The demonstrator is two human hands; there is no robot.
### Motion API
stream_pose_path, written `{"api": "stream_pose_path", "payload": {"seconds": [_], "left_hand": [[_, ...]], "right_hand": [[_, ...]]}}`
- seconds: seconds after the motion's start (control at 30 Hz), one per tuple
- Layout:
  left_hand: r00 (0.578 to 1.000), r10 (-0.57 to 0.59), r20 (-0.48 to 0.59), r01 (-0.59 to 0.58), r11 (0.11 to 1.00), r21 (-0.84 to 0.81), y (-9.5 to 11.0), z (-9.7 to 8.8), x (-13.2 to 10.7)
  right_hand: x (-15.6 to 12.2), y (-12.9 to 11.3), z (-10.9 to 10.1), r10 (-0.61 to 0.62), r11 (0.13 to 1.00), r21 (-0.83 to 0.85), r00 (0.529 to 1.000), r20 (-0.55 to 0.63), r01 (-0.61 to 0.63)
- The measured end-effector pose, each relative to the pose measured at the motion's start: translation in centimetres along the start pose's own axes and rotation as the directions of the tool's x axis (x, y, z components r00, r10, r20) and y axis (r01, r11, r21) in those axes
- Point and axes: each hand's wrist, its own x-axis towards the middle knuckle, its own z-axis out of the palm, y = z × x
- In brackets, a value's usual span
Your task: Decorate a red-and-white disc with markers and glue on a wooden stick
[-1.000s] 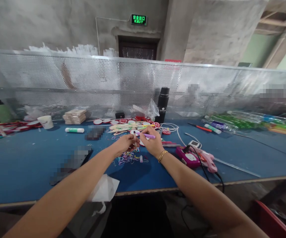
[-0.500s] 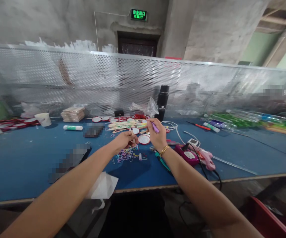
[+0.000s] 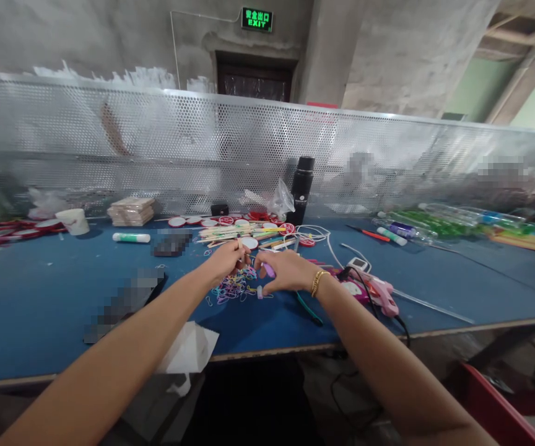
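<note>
My right hand [image 3: 290, 271] is closed around a purple marker [image 3: 269, 271]. Its thumb and fingertips reach to a small pale purple cap [image 3: 260, 292] that stands on the table; whether they grip it I cannot tell. Just to the left, my left hand [image 3: 227, 259] is pinched on a short pale wooden stick [image 3: 239, 242], mostly hidden by the fingers. Below both hands lies a heap of pastel wire clips [image 3: 230, 288]. Behind them are a bundle of wooden sticks [image 3: 221, 233] and a white round disc [image 3: 249, 243].
A black bottle [image 3: 301, 191] stands at the back by the perforated metal screen [image 3: 165, 142]. On the right lie a pink glue gun [image 3: 381, 294], cables and teal-handled pliers [image 3: 309, 310]. A glue stick [image 3: 130, 238], paper cup [image 3: 73, 221] and dark phone-like slab [image 3: 128, 303] are on the left.
My right hand has come down and left with the purple marker, from above the discs to the small cap. My left hand has shifted slightly up and left. The view has tilted a little.
</note>
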Motion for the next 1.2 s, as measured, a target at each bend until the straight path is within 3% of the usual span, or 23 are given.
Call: {"api": "stream_pose_path", "payload": {"seconds": [0.1, 0.2, 0.33, 0.47, 0.57, 0.83, 1.03, 1.2], "left_hand": [[1.0, 0.007, -0.009, -0.007, 1.0, 0.019, 0.0, -0.1, -0.1], [1.0, 0.001, -0.031, -0.002, 1.0, -0.01, 0.1, -0.1, -0.1], [0.997, -0.037, -0.072, 0.031, 0.996, -0.085, 0.2, -0.2, 0.0], [0.998, -0.053, -0.014, 0.05, 0.981, -0.187, 0.1, -0.2, 0.0], [0.998, -0.054, 0.02, 0.057, 0.968, -0.243, 0.1, -0.2, 0.0], [0.997, -0.076, 0.025, 0.078, 0.987, -0.139, -0.1, -0.3, -0.1], [0.995, -0.078, 0.067, 0.085, 0.989, -0.123, -0.4, -0.4, 0.1], [0.994, -0.108, -0.032, 0.101, 0.98, -0.171, 0.4, -0.3, -0.2]], "right_hand": [[0.0, -0.9, 1.5, -0.03, 0.996, -0.086, 0.998, 0.047, 0.034], [0.1, -0.8, 2.2, -0.043, 0.992, -0.12, 0.999, 0.011, 0.044], [0.6, -0.4, 1.4, -0.011, 0.998, -0.057, 0.985, -0.173, 0.001], [2.0, -0.4, 0.0, 0.089, 0.996, 0.049, 0.898, -0.431, -0.075], [3.2, -0.2, 0.2, 0.091, 0.995, 0.074, 0.857, -0.508, -0.062], [3.7, 0.5, 3.5, 0.062, 0.986, 0.163, 0.8, -0.597, 0.045], [3.1, 0.3, 3.5, 0.03, 0.973, 0.201, 0.812, -0.584, 0.109], [3.3, 0.9, 3.9, 0.086, 0.976, 0.214, 0.848, -0.523, 0.033]]}}
